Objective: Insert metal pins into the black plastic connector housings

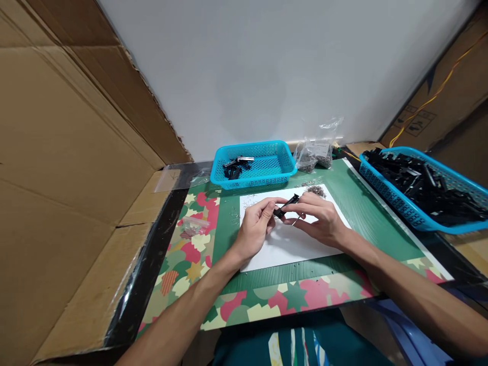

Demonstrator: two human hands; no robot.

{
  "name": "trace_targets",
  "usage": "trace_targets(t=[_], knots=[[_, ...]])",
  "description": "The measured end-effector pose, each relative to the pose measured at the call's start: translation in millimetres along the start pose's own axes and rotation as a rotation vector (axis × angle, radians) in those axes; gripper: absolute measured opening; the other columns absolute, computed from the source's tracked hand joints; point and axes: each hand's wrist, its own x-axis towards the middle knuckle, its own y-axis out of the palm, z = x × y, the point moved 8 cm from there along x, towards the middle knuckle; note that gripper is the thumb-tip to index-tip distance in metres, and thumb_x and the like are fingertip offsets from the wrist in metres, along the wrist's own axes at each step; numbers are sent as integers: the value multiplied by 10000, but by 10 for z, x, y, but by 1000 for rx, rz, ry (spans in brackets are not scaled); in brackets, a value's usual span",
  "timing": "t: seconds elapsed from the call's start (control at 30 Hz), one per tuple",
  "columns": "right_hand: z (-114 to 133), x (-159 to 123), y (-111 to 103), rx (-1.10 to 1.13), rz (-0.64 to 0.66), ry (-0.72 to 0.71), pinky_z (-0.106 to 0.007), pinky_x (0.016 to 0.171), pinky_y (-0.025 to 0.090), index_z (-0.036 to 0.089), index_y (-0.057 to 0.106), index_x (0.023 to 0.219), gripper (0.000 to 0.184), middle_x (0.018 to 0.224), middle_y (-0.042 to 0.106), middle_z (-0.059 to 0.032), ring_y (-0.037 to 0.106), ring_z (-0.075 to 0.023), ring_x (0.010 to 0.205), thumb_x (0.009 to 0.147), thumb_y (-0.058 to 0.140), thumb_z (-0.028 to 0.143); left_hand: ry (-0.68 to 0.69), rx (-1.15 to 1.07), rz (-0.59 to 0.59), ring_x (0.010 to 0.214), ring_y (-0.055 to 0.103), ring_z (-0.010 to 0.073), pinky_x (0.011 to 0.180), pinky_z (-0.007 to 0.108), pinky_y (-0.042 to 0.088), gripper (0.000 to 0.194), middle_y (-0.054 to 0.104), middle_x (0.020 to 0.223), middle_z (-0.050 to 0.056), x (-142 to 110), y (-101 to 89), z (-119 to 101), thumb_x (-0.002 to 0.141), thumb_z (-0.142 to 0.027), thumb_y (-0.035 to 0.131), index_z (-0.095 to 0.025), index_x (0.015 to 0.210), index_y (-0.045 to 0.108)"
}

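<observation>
Near the middle of the table (127, 305), above the white sheet (284, 254), the left hand (256, 219) pinches one end of a black plastic piece (287, 205) between thumb and fingers. The right hand (318, 217) is curled close against the piece's other end, with a thin metal stick (297, 220) held in its fingers and slanting down towards the sheet; whether its fingertips also grip the piece, I cannot tell. The sheet lies on a green mat (366, 213) with a colourful patterned border. At the sheet's far right corner is a heap of tiny metal parts (315, 191), and more are scattered by its far left corner. Along the table's back edge stand a blue basket (253, 183) with a few black pieces (234, 169) inside and, to its right, clear bags (323, 155) of small parts. Another blue basket (396, 203), heaped with black pieces, stands by the right edge. A small clear bag (195, 226) lies towards the left edge.
</observation>
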Motion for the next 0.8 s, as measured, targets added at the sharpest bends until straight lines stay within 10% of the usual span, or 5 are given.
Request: trace_targets(t=[0.37,0.6,0.8], knots=[[-104,-12,74,99,6,154,-297,627,433,207,772,1014,113,704,634,1,545,-156,664,956,695,149,-37,-75,29,492,366,70,470,212,265,419,586,684,-15,-8,53,59,1038,-525,549,-147,1181,659],[-227,-12,-12,110,-10,160,-323,665,451,230,786,983,108,660,594,22,536,-152,638,967,692,178,90,422,-112,712,592,118,620,234,455,366,706,1111,57,-59,-78,-145,913,-468,747,-201,1153,676],[-203,-13,11,57,114,29,-326,645,447,228,797,1031,180,715,645,-20,524,-180,694,993,642,145,179,597,-123,672,621,127,677,279,488,213,773,1042,49,-98,-52,-204,923,-365,758,-200,1058,757]])
